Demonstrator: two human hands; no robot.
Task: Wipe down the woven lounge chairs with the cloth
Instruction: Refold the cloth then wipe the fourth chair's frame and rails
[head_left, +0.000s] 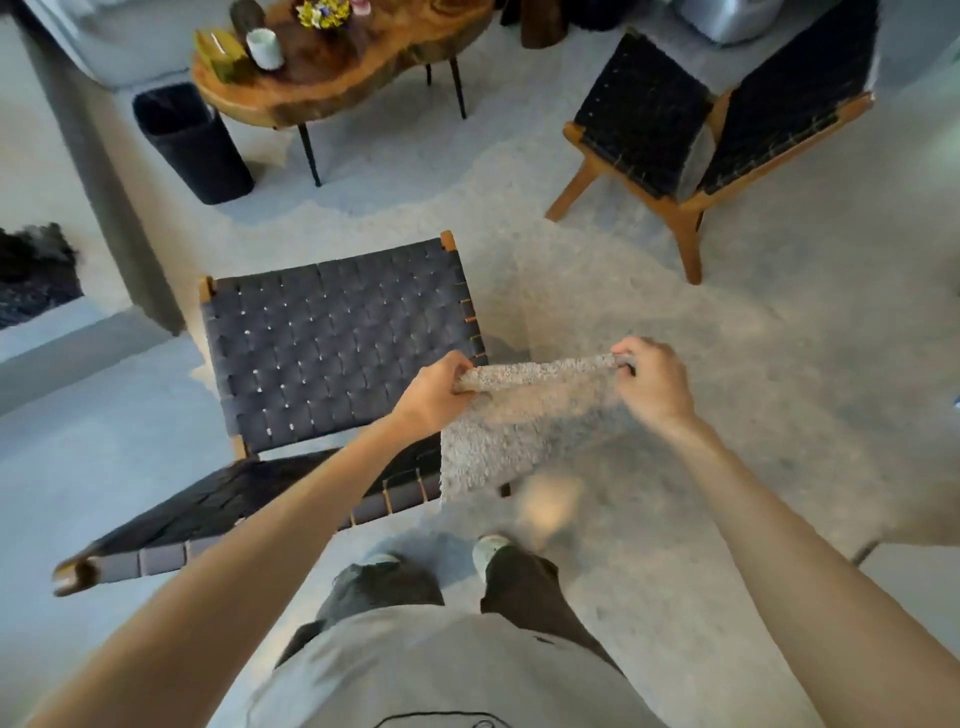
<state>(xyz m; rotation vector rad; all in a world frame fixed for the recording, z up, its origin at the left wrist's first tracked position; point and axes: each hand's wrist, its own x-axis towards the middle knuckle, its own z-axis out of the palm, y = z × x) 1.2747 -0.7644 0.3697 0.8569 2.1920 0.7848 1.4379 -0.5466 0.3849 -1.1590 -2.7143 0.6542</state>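
1. There's the cloth (519, 431), grey and fluffy, held up in the air by its top edge. It hangs down in front of the right rear corner of the nearer woven chair (337, 343).
2. The left hand (436, 395) has its fingers curled tight round the cloth's top left corner, bunching the fabric.
3. The right hand (654, 382) is closed on the top right corner, and the edge is pulled taut between the two hands.
4. That nearer chair stands right in front of the person, with a dark webbing seat in a wooden frame. Its backrest (234, 509) slopes back towards the person's feet. Whether the cloth actually touches the chair, I can't tell from here.
5. A second woven chair (675, 119), with the same dark weave and wooden legs, stands well apart at the far right.
6. At the far left there's a wooden desk (363, 83) on thin black legs. It carries a white cup (265, 49) and a bunch of yellow flowers (322, 13).
7. A black bin (192, 145) stands just beside the desk on the pale floor (779, 364).
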